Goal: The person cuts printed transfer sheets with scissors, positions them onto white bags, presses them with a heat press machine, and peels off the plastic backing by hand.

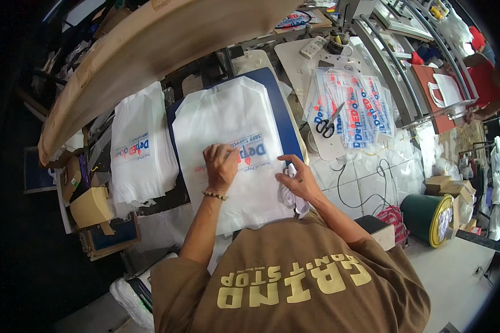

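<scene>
A stack of white bags (222, 122) lies in front of me, printed in blue and red with "DepED". My left hand (222, 165) rests on the print, its fingers curled together; whatever they may hold is hidden. On the right edge of the stack is my right hand (301, 178), thumb and forefinger spread apart. A crumpled white cloth (287, 195) lies just below it, partly against the palm side. Beneath the bags shows a dark blue board (280, 100).
Left stands a second stack of printed white bags (141, 150). Scissors (329, 123) lie on printed plastic sheets (353, 105) at the right. A large brown padded panel (150, 55) juts overhead. A green drum (425, 219) stands right. Another person in red (483, 83) is far right.
</scene>
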Tool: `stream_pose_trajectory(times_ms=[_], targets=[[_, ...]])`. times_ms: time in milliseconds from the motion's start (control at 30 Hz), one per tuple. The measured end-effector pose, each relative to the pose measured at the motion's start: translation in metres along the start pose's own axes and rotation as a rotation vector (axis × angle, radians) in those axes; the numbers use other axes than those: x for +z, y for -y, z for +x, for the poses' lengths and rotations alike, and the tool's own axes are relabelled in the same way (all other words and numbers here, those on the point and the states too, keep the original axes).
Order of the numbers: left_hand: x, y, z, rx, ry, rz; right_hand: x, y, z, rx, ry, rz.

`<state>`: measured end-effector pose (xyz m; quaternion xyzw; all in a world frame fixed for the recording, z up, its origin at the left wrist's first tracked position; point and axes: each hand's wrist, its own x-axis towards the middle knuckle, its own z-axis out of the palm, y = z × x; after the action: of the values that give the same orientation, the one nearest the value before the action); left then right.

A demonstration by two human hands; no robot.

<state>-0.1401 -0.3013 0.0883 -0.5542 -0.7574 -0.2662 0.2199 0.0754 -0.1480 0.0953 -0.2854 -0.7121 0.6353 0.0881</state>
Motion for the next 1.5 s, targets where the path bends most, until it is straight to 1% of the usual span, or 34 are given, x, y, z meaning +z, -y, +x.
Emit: stream_pose_trajectory(times_ms=[133,300,367,433,600,667,733,767,833,867,900,933,967,1000,1067,1100,1133,1200,1267,1333,1400,1433,1467,1500], targets=[[0.001,0.003,-0.005,0.035,-0.003,-0.034,0.002,-0.005,0.001,-0.013,-0.033,-0.020],[0.001,0.007,-0.009,0.017,0.008,-0.060,0.002,-0.002,0.001,-0.035,-0.045,0.006],[0.001,0.007,-0.010,0.001,0.006,-0.083,0.000,0.005,-0.001,0.028,-0.026,-0.006],[-0.002,0.006,-0.013,0.044,0.068,-0.074,0.001,-0.005,0.001,0.020,-0.019,-0.011],[-0.012,-0.001,-0.019,0.040,0.083,-0.087,0.001,-0.005,0.001,0.032,-0.004,-0.004],[-0.013,0.001,-0.023,0.039,0.105,-0.089,0.003,-0.009,0.002,-0.047,-0.033,-0.005],[-0.007,0.005,-0.025,-0.084,0.081,-0.090,0.003,-0.012,0.003,-0.029,-0.021,-0.014],[-0.009,0.004,-0.020,-0.086,0.078,-0.088,0.003,-0.010,0.003,-0.008,-0.014,-0.024],[-0.014,0.002,-0.010,-0.264,0.004,-0.132,0.000,-0.006,0.002,0.007,-0.002,-0.032],[-0.017,0.007,-0.011,-0.268,0.002,-0.127,0.000,-0.003,0.001,0.025,0.010,-0.036],[-0.023,0.018,-0.013,-0.335,0.079,-0.043,0.002,-0.006,0.002,0.022,0.016,-0.036],[-0.029,0.027,-0.016,-0.400,0.157,0.042,0.005,-0.010,0.002,-0.031,-0.029,-0.009],[-0.040,0.032,-0.014,-0.468,0.182,0.059,0.007,-0.008,0.003,-0.084,-0.076,0.017],[-0.044,0.039,-0.017,-0.469,0.181,0.061,0.005,-0.005,0.002,-0.086,-0.074,0.017],[-0.048,0.054,-0.023,-0.634,0.373,-0.009,0.001,0.001,0.000,0.010,-0.031,-0.059],[-0.047,0.058,-0.026,-0.611,0.319,-0.058,0.002,-0.001,0.000,0.008,-0.026,-0.058],[-0.046,0.060,-0.030,-0.614,0.317,-0.054,0.004,-0.006,0.001,0.006,-0.027,0.004],[-0.048,0.056,-0.025,-0.679,0.274,-0.082,0.004,-0.004,0.001,0.004,-0.028,0.065],[-0.046,0.052,-0.023,-0.659,0.250,-0.100,0.001,0.001,-0.001,0.015,-0.027,-0.023],[-0.042,0.043,-0.024,-0.639,0.227,-0.116,0.001,-0.002,0.000,-0.007,-0.035,-0.020],[-0.036,0.008,-0.022,-0.421,0.036,-0.168,0.004,-0.007,0.000,-0.026,-0.037,-0.012],[-0.038,-0.010,-0.021,-0.322,0.122,-0.090,0.006,-0.010,0.001,-0.035,-0.045,0.017],[-0.032,-0.019,-0.026,-0.249,0.119,-0.091,0.006,-0.010,0.003,-0.047,-0.055,0.045],[-0.032,-0.029,-0.030,-0.260,0.138,-0.076,0.005,-0.008,0.003,-0.047,-0.058,0.046]])
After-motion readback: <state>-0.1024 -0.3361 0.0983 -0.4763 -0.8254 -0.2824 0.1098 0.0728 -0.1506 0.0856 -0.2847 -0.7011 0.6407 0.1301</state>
